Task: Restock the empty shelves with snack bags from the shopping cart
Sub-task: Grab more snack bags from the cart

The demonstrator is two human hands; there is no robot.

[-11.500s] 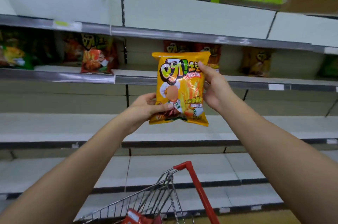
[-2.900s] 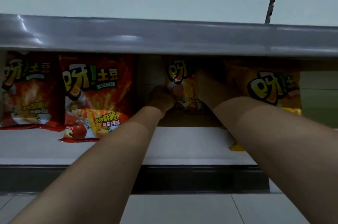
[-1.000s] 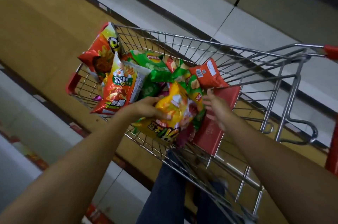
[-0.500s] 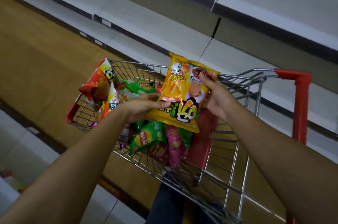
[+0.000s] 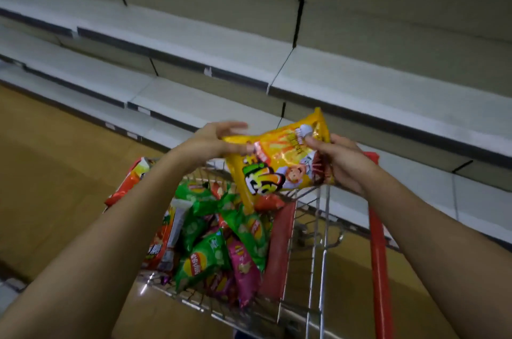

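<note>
From the head view, both forearms reached forward over a cart (image 5: 315, 227) of wire mesh with a red handle (image 5: 381, 255) on its right side. A yellow bag (image 5: 279, 161) was held in the air above the cart's far end, upside down to the camera, its printed cartoon figure and big lettering inverted, its long side tilted down toward the left. The right hand (image 5: 342, 165) held the bag's right edge, its grip pinching the bag with the thumb on the printed face and the other fingers curled behind it. The left hand (image 5: 214, 142) was at the bag's upper left corner, its grip spread, the fingers straight and blurred, the thumb against the bag's edge; whether those fingers actually touched the bag could not be told. Inside the cart lay a heap of snack bags: green bags (image 5: 205, 258) in the middle, a pink bag (image 5: 243, 269) toward the near right, red bags (image 5: 130, 180) leaning against the left wall, and a red flap (image 5: 277, 247) standing upright at the cart's right inner side. Beyond the cart ran white shelves (image 5: 194, 42) in several tiers, stepping down toward the brown floor (image 5: 55, 172) at the left, with dark front strips and small price tags on their edges. The yellow bag hung between the cart's far rim and the lowest shelf edges, touching neither.
</note>
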